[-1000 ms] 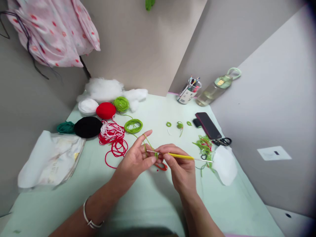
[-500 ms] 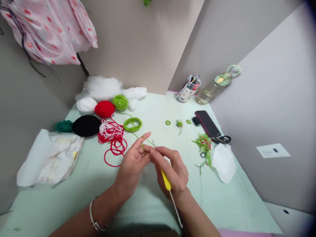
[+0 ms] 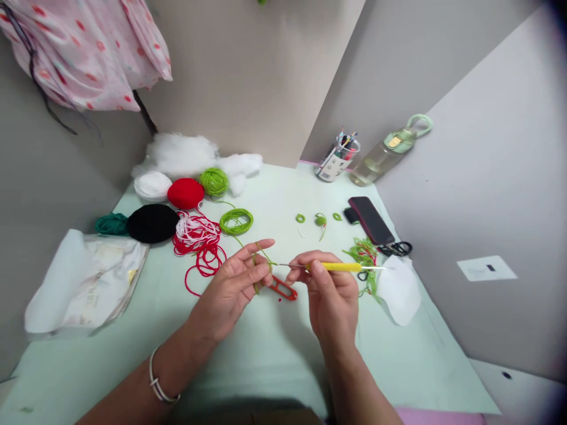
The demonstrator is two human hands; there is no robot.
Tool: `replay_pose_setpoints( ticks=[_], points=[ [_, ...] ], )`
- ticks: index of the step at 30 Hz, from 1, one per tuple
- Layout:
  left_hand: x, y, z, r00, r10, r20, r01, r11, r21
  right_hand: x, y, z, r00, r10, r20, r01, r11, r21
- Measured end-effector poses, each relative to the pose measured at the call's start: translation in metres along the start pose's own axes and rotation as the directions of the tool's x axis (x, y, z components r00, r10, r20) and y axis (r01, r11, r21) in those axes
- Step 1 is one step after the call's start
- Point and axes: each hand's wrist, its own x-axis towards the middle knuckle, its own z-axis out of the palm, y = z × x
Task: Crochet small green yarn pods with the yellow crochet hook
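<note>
crochet hook of smooth plastic and shiny metal, matt green yarn

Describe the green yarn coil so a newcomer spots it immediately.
On the pale green table, look just beyond the left hand. The coil lies right of the tangled red and pink yarn, its loose lime-green loops forming a broad ring, unlike the compact green ball behind it.

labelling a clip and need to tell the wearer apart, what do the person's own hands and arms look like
Both the left hand and right hand are ungloved, and no sleeve shows on either forearm. The left wrist wears a slim, silvery bracelet with a small raised detail; the right wrist shows nothing worn. No rings can be made out.
</note>
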Motion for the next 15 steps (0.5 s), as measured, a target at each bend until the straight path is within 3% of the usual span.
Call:
replay_pose_setpoints(
  ticks=[3, 5, 7, 9, 11, 15],
  points=[
    [-0.002, -0.005, 0.003, 0.997, 0.066, -0.035, -0.061, 0.99, 0.125, 0.001, 0.002, -0.001, 0.999, 0.006, 0.053, -0.005, 1.0, -0.019],
    [-0.005, -0.01, 0.004, 0.989, 0.136, -0.063, -0.119, 0.969, 0.216, -0.005, 0.007, -0.001, 0.989, -0.122, 0.089, 0.139, 0.965, -0.221],
    [-0.006, -0.014, 0.005, 0.985, 0.159, -0.064, -0.14, 0.962, 0.234, -0.012, 0.012, -0.001, 0.937, -0.304, 0.17, 0.349, 0.819, -0.456],
    [-0.007, -0.016, 0.005, 0.994, 0.101, -0.04, -0.092, 0.98, 0.176, -0.018, 0.016, 0.0, 0.882, -0.412, 0.229, 0.467, 0.694, -0.548],
    [-0.006, -0.014, 0.006, 1.0, 0.016, -0.011, -0.015, 0.995, 0.097, -0.018, 0.015, 0.002, 0.883, -0.426, 0.198, 0.464, 0.722, -0.513],
    [-0.006, -0.007, 0.008, 0.999, -0.048, 0.006, 0.048, 0.999, 0.013, -0.008, 0.006, 0.005, 0.948, -0.292, 0.127, 0.318, 0.888, -0.332]
  ],
)
